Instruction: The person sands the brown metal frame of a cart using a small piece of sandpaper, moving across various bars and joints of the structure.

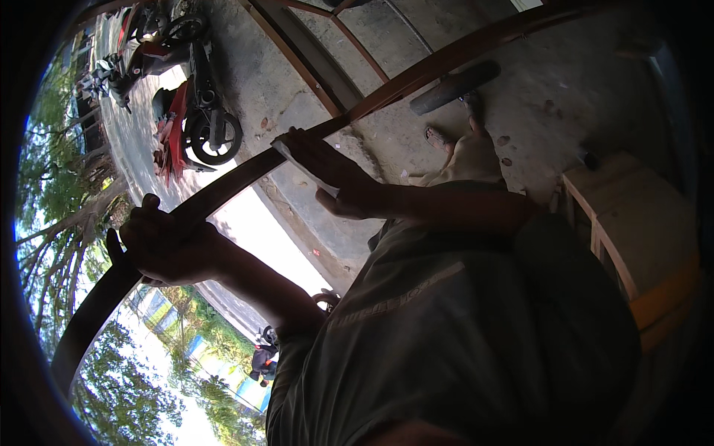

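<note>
A long, dark reddish-brown bar (245, 172) runs from the lower left to the upper right, bowed by the lens. My left hand (171, 241) is closed around its lower-left stretch, the thumb standing up along it. Farther up the bar, my right hand (327, 167) presses a thin, pale folded sheet (306, 169) against the bar; the sheet's exact kind I cannot make out. The fingers of that hand lie over the bar's top side, and the thumb is on the near end of the sheet. Both hands are in deep shade.
Brown frame pieces (297, 59) lie beyond the bar on the concrete floor (297, 111). A dark cylinder (455, 88) is near my feet. Red and black motorcycles (178, 123) stand at upper left. A wooden bench-like piece (625, 215) is at right. A distant person (262, 363) is outside.
</note>
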### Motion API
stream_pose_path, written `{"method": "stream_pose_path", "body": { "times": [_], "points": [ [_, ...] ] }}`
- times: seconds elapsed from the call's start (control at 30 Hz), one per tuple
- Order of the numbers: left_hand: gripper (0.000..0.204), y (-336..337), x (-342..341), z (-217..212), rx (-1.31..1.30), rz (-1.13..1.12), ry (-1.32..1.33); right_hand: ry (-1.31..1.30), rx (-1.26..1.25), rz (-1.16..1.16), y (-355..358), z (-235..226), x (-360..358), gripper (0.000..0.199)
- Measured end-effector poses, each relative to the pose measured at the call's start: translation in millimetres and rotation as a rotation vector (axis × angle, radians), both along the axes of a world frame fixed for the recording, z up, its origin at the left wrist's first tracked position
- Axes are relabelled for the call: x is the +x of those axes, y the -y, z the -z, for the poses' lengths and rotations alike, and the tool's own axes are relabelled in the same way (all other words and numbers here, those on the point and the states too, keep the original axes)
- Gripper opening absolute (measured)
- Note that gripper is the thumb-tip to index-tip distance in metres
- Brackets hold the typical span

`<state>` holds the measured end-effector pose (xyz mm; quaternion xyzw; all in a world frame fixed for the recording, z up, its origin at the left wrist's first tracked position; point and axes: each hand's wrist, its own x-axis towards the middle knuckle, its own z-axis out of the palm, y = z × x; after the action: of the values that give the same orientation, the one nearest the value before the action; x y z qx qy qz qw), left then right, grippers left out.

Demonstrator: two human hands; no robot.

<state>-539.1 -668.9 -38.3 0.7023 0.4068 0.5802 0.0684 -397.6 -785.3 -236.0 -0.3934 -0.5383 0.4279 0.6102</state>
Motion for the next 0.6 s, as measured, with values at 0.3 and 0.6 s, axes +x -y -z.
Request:
{"method": "stream_pose_path", "body": {
  "times": [0.3, 0.6],
  "points": [
    [0.031, 4.8, 36.7, 0.4, -0.001, -0.020, 0.192, 0.034, 0.028, -0.026, 9.4, -24.0, -5.2, 0.089],
    [0.028, -0.4, 4.5, 6.4, 0.019, 0.090, 0.122, -0.101, 0.010, -0.040, 2.0, -43.1, -6.5, 0.092]
  ]
}}
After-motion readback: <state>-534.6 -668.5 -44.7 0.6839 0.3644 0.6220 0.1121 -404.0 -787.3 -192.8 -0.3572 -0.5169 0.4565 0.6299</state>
